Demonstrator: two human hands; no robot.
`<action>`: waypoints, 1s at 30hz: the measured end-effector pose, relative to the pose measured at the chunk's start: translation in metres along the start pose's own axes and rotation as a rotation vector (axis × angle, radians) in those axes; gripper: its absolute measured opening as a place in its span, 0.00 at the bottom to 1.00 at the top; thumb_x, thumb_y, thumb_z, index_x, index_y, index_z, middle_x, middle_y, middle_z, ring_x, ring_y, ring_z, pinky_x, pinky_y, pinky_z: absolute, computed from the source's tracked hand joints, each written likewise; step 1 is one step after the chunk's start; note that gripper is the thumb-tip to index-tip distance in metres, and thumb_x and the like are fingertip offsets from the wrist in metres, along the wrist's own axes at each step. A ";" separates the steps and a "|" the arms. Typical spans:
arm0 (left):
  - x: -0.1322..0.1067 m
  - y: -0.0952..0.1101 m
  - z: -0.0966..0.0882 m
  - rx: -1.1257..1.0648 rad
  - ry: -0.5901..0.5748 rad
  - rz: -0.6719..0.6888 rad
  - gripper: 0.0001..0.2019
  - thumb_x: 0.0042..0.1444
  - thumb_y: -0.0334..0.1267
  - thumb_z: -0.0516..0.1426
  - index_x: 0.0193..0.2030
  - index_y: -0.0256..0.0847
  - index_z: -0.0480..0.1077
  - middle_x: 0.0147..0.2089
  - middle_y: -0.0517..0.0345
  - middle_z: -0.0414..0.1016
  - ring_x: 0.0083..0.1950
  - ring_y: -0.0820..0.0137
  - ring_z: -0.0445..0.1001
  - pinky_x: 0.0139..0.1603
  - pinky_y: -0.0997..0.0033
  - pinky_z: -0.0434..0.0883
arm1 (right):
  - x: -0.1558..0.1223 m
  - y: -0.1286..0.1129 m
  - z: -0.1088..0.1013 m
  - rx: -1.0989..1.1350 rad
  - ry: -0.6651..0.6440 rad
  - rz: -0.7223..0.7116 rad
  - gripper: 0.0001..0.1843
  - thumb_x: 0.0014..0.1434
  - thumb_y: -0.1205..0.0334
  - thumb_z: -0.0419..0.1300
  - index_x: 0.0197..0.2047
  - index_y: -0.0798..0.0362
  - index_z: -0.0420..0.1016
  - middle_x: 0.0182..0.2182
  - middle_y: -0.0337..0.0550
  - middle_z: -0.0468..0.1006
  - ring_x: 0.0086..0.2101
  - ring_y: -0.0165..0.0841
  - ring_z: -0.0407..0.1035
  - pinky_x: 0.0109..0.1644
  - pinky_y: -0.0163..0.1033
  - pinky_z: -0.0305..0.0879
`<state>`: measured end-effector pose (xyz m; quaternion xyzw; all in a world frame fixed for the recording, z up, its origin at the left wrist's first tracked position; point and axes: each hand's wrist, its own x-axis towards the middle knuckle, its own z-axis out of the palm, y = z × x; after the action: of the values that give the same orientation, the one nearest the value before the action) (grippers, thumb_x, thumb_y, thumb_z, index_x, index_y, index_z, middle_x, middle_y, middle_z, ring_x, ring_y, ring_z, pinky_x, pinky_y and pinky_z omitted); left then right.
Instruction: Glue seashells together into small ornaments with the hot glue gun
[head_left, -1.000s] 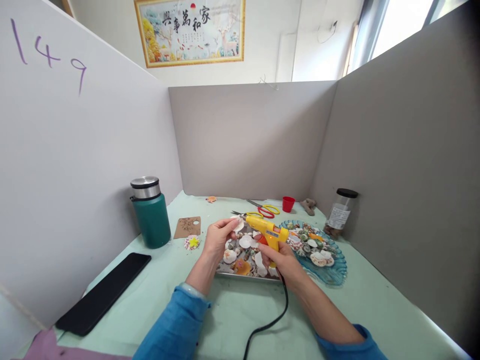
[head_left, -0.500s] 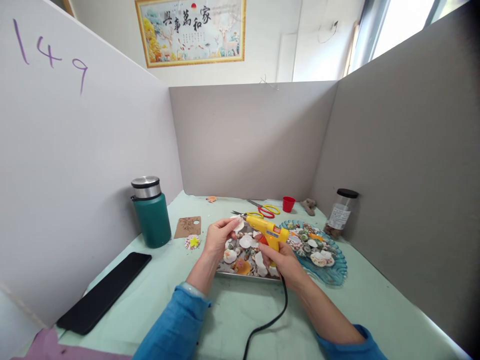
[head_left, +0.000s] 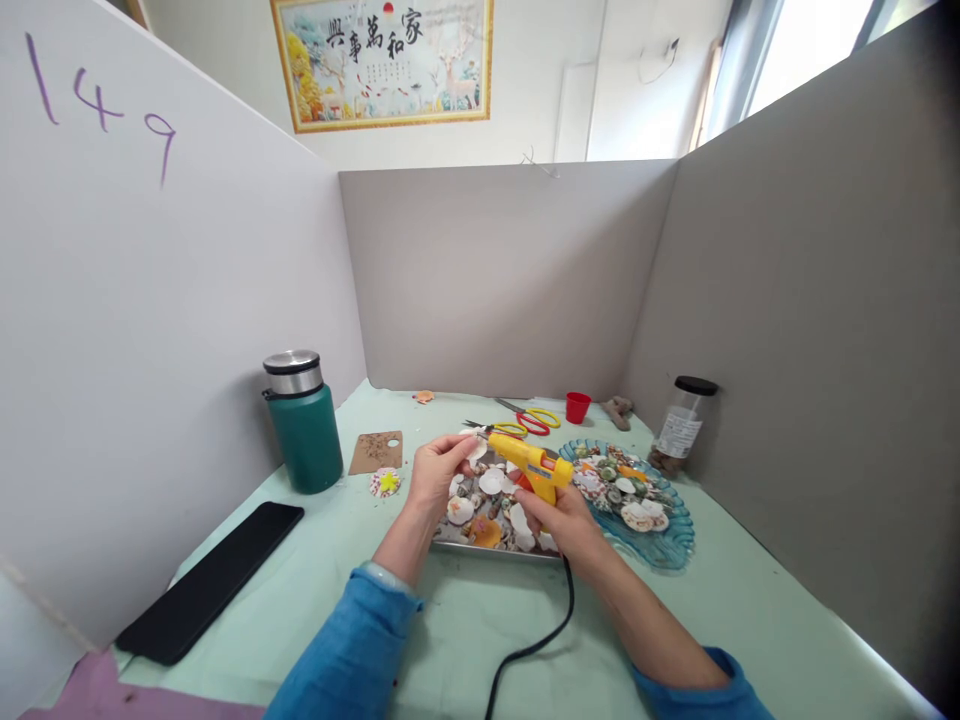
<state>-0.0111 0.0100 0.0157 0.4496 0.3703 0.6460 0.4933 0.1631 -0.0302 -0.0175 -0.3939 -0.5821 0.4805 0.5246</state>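
Observation:
My left hand [head_left: 436, 478] pinches a white seashell [head_left: 478, 448] between thumb and fingertips, above the back left of a metal tray [head_left: 495, 552] full of shells. In my right hand [head_left: 562, 520] is a yellow hot glue gun [head_left: 531, 464], its nozzle pointing left at the shell. Whether the nozzle touches the shell is too small to tell. A black cord [head_left: 534, 650] runs from the glue gun's handle down over the table. My fingers hide part of the shell and of the glue gun's grip.
Right of the tray sits a blue glass plate [head_left: 679, 545] of shells, with a lidded jar [head_left: 681, 428] behind. Scissors [head_left: 534, 422] and a red cup [head_left: 577, 407] lie farther back. On the left are a green bottle [head_left: 304, 435], a black phone-like slab [head_left: 214, 580] and a brown card [head_left: 376, 453].
The glue gun has shifted slightly left, its nozzle now nearer the shell's edge. My left hand stays almost in place, still pinching the shell.

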 end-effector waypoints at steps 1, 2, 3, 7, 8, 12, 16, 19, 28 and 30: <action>0.000 0.000 0.000 0.007 0.004 0.005 0.15 0.37 0.44 0.67 0.30 0.34 0.77 0.23 0.59 0.72 0.18 0.81 0.62 0.19 0.79 0.60 | 0.000 0.000 0.000 -0.010 -0.003 -0.002 0.20 0.51 0.51 0.62 0.43 0.55 0.72 0.15 0.31 0.61 0.17 0.25 0.54 0.22 0.33 0.49; 0.000 0.000 0.000 0.014 0.008 0.008 0.16 0.37 0.44 0.67 0.30 0.34 0.77 0.23 0.59 0.71 0.18 0.81 0.62 0.19 0.79 0.59 | 0.000 0.001 0.000 -0.016 -0.002 -0.005 0.20 0.52 0.51 0.62 0.43 0.55 0.72 0.15 0.31 0.61 0.17 0.25 0.53 0.22 0.33 0.49; 0.000 0.000 0.000 0.020 0.011 0.010 0.16 0.36 0.44 0.67 0.30 0.35 0.77 0.23 0.60 0.71 0.18 0.81 0.62 0.19 0.79 0.59 | 0.000 0.001 0.000 -0.017 0.004 -0.010 0.20 0.52 0.51 0.62 0.44 0.55 0.72 0.15 0.31 0.61 0.17 0.25 0.53 0.22 0.33 0.49; -0.001 0.001 0.000 0.038 0.010 0.014 0.15 0.36 0.44 0.67 0.29 0.35 0.77 0.22 0.60 0.71 0.18 0.81 0.62 0.20 0.79 0.59 | 0.002 0.002 0.000 -0.019 0.043 -0.014 0.20 0.51 0.51 0.62 0.43 0.55 0.72 0.15 0.31 0.61 0.17 0.26 0.54 0.22 0.33 0.50; -0.001 0.001 0.001 0.039 0.009 0.016 0.15 0.36 0.44 0.67 0.29 0.35 0.77 0.22 0.60 0.71 0.18 0.81 0.62 0.20 0.79 0.59 | 0.002 0.001 -0.001 -0.023 0.042 -0.011 0.20 0.51 0.51 0.62 0.43 0.56 0.72 0.15 0.31 0.61 0.17 0.26 0.54 0.22 0.33 0.50; -0.001 0.001 0.001 0.039 0.011 0.016 0.15 0.37 0.44 0.67 0.29 0.35 0.77 0.21 0.61 0.71 0.18 0.81 0.62 0.20 0.79 0.60 | 0.001 0.001 -0.001 -0.052 0.009 -0.013 0.20 0.53 0.52 0.61 0.45 0.56 0.72 0.15 0.31 0.61 0.17 0.25 0.53 0.22 0.33 0.49; -0.001 0.001 0.001 0.037 0.001 0.014 0.15 0.37 0.43 0.67 0.30 0.35 0.77 0.23 0.60 0.71 0.18 0.81 0.62 0.20 0.79 0.59 | 0.001 0.001 -0.001 -0.047 0.042 -0.019 0.19 0.53 0.53 0.61 0.44 0.56 0.72 0.16 0.31 0.61 0.18 0.25 0.54 0.22 0.33 0.50; -0.001 0.001 0.001 0.033 -0.001 0.017 0.15 0.38 0.43 0.67 0.30 0.35 0.77 0.23 0.60 0.71 0.18 0.81 0.62 0.21 0.79 0.59 | 0.001 0.002 -0.001 -0.041 0.027 -0.017 0.19 0.53 0.53 0.61 0.44 0.55 0.72 0.16 0.31 0.61 0.18 0.25 0.54 0.22 0.32 0.50; -0.002 0.001 0.001 0.037 -0.005 0.008 0.16 0.38 0.43 0.67 0.30 0.33 0.76 0.24 0.59 0.72 0.18 0.81 0.62 0.20 0.79 0.59 | 0.001 -0.001 0.001 -0.015 0.035 -0.023 0.20 0.52 0.52 0.61 0.43 0.57 0.71 0.16 0.31 0.61 0.18 0.24 0.54 0.22 0.32 0.50; -0.001 0.000 0.000 0.034 -0.002 0.010 0.16 0.37 0.44 0.67 0.30 0.33 0.76 0.24 0.59 0.72 0.18 0.81 0.62 0.20 0.79 0.59 | 0.001 0.000 0.001 -0.021 0.013 -0.022 0.20 0.52 0.53 0.61 0.44 0.56 0.71 0.16 0.31 0.61 0.18 0.24 0.54 0.22 0.32 0.50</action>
<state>-0.0105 0.0089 0.0156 0.4603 0.3788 0.6416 0.4827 0.1623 -0.0295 -0.0176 -0.3959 -0.5880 0.4659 0.5296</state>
